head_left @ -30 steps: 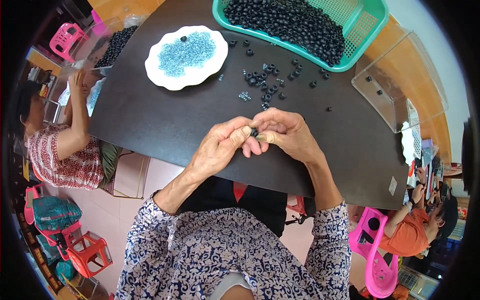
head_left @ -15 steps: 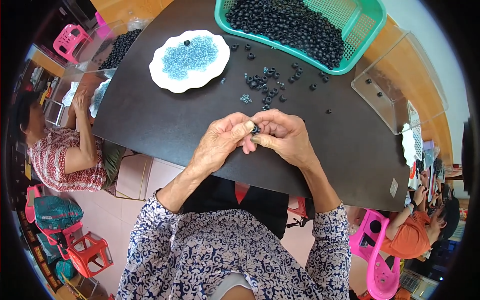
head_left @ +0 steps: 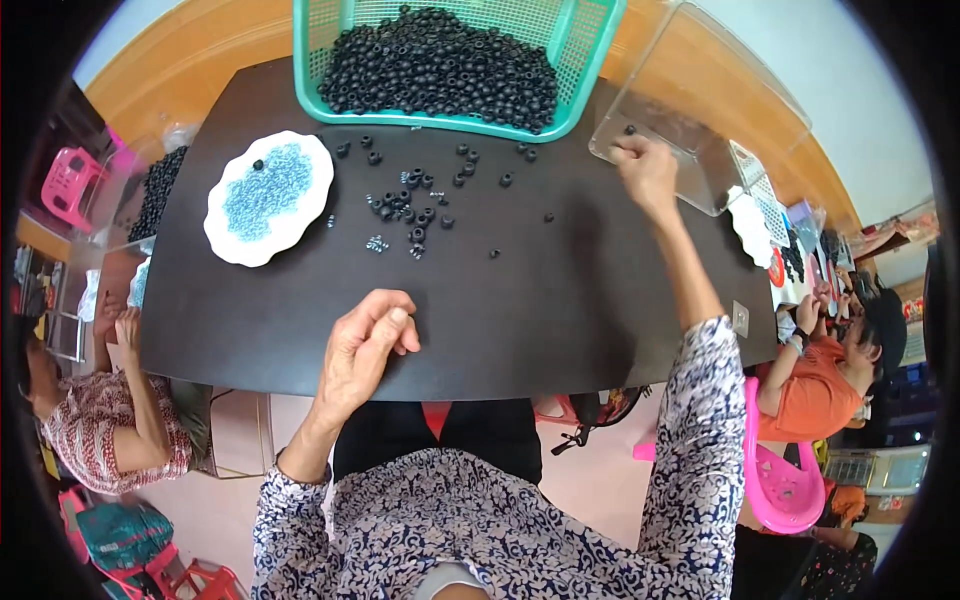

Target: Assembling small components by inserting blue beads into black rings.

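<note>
My left hand hovers at the table's near side, its fingers curled in and the thumb pressed over them; whatever they hold is hidden. At the right, my right hand reaches to the near left rim of a clear plastic bin. Motion blurs its fingers. A small black piece shows just past that hand, inside the bin. Small round black plastic pieces with holes lie loose mid-table, among small metal springs. A scalloped white plate at the left carries a heap of tiny bluish springs and one black piece.
A green plastic basket full of black pieces stands at the far edge of the dark table. Co-workers sit at the left and right. A pink chair stands at the lower right.
My hands were together around a small black piece over the table. My right hand has swung right and away to the bin; my left stays near the front, curled. The view has shifted too.
</note>
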The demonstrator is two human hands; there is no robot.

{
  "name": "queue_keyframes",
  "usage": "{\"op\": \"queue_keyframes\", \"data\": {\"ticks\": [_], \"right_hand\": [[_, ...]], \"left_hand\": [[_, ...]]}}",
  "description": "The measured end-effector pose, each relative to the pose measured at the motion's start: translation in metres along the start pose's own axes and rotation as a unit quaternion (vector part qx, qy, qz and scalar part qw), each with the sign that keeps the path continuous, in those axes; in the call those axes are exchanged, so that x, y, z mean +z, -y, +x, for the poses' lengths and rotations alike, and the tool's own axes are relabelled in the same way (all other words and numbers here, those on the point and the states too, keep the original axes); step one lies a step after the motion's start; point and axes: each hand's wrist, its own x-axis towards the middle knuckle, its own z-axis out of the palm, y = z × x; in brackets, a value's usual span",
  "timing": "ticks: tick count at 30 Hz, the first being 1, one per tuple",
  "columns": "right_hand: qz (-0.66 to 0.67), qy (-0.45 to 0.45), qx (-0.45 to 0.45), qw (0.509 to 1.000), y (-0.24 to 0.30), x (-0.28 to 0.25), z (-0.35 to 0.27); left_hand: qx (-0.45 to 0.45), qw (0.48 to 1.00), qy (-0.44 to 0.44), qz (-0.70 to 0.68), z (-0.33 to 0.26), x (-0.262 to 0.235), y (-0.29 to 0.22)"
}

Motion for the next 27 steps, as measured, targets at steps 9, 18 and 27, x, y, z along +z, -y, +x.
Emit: {"op": "queue_keyframes", "data": {"ticks": [9,18,27], "right_hand": [[0.047,-0.003,0.132,0.990,-0.063,0.029,0.045],[0.240,0.144,0.021,0.960,0.017,0.031,-0.050],[0.025,0.180,-0.243,0.953,0.071,0.062,-0.038]], "left_hand": [[0.018,0.999,-0.007,0.046,0.002,0.004,0.002],[0.007,0.998,0.005,0.063,0.002,0.001,-0.001],[0.014,0.998,0.000,0.054,-0.002,0.001,0.003]]}}
